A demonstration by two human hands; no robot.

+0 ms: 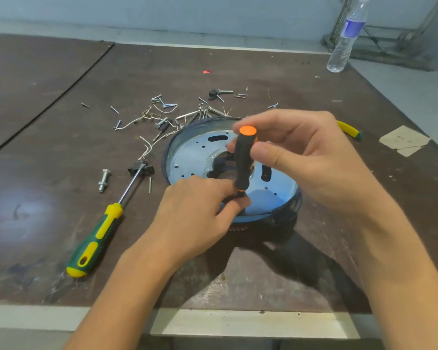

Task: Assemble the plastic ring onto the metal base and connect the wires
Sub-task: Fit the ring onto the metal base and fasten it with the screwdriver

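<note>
The right hand (pixel 301 157) curls fingers and thumb round the top of an upright black-handled, orange-capped screwdriver (pixel 243 162), a grip suited to twirling it. The left hand (pixel 195 210) pinches the tool's lower end, apparently to keep the tip seated at the near rim of the round perforated metal base (pixel 192 157); any screw there is hidden. A dark plastic ring (pixel 294 206) surrounds the base on the brown surface (pixel 263 274). Thin white wires (pixel 147 147) lie loose, just left of it.
</note>
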